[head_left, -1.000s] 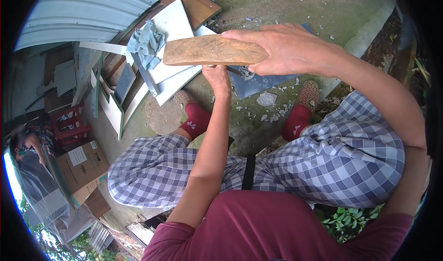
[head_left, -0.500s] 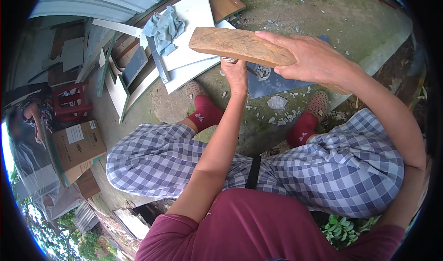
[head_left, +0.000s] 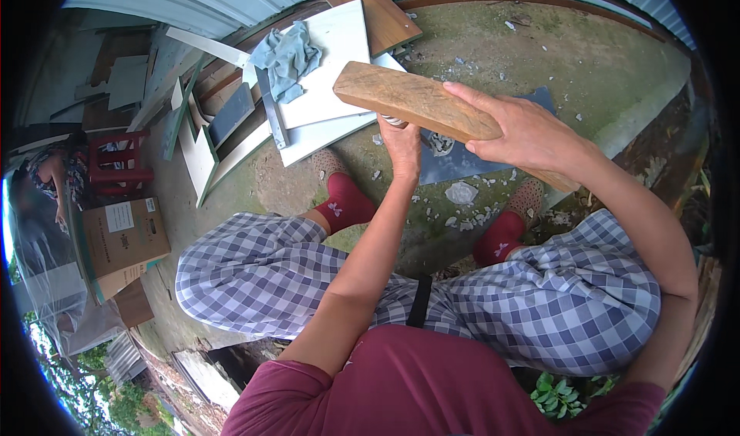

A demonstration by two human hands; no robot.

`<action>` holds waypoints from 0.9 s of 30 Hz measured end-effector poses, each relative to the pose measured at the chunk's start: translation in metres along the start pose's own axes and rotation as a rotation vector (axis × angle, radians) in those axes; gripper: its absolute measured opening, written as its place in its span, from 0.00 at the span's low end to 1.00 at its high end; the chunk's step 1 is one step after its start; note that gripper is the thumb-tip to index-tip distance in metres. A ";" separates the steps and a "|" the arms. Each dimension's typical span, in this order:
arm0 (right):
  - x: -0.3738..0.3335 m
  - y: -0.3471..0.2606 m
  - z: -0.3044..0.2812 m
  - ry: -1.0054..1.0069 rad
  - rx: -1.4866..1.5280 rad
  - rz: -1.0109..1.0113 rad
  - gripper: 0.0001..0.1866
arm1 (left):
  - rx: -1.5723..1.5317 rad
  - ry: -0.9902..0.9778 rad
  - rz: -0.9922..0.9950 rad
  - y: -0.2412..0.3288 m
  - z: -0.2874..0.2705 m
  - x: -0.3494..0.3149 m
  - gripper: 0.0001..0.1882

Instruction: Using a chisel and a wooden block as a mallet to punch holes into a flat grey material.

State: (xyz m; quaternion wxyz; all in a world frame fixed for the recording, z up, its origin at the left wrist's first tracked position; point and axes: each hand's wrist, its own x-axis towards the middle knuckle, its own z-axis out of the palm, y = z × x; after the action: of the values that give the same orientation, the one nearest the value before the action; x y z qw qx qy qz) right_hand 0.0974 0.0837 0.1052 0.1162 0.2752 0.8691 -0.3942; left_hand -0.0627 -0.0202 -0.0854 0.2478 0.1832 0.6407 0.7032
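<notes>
A thick, worn wooden block (head_left: 416, 101) lies slantwise in front of me, with my right hand (head_left: 532, 131) closed round its right end. Under the block's left half is my left hand (head_left: 401, 149), its fingers curled round something mostly hidden by the wood. Only a white ringed end (head_left: 391, 120) of that thing shows, close to the block's underside; I cannot tell whether they touch. Beyond my hands, a dark flat board (head_left: 482, 162) lies on the ground between my feet. A pale, broken-looking piece (head_left: 441, 144) rests on it, partly covered.
Whitish fragments (head_left: 462, 194) litter the concrete. White panels (head_left: 327, 58) with a blue-grey cloth (head_left: 285, 58) and a brown board (head_left: 378, 20) lie ahead to the left. At far left are a cardboard box (head_left: 127, 235), a red plastic stool (head_left: 119, 162) and another person (head_left: 58, 178).
In the picture, the wooden block and both hands sit slightly lower and further right. The surroundings have shifted too, as the view has moved. Both grips stay the same.
</notes>
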 end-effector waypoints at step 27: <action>0.002 -0.012 -0.010 0.121 -0.110 -0.007 0.40 | -0.097 0.059 -0.053 0.025 -0.003 0.003 0.14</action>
State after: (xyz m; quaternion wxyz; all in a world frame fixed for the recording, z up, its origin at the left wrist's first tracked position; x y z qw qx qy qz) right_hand 0.0892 0.0859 0.1187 0.0771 0.2886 0.8958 -0.3292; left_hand -0.0694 -0.0220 -0.0610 0.2558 0.1329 0.6176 0.7318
